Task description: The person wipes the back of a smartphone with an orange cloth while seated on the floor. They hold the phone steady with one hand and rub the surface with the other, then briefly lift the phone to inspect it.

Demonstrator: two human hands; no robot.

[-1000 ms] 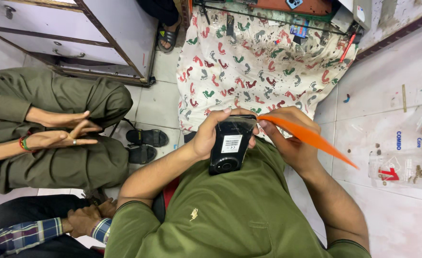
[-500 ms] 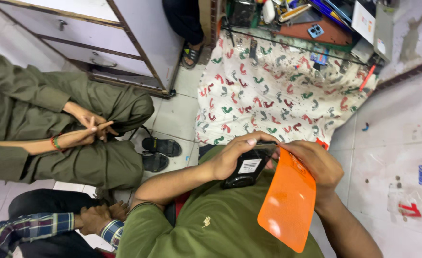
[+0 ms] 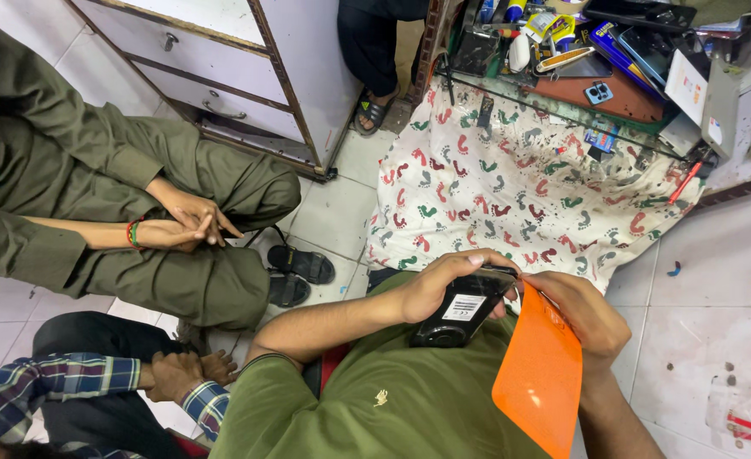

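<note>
Tiled floor; left hand grip clamped on one black device, right hand on one orange sheet.

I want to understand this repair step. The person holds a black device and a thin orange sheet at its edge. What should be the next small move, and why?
Probably slide the orange sheet a little further along the edge of the black device. The right hand presses the sheet's top end against the device's upper edge, and the left hand grips the device from above, label side up. Whether a gap has opened there cannot be seen.

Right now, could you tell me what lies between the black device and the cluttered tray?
In the head view, the footprint-patterned cloth spans between the black device and the cluttered tray.
</note>
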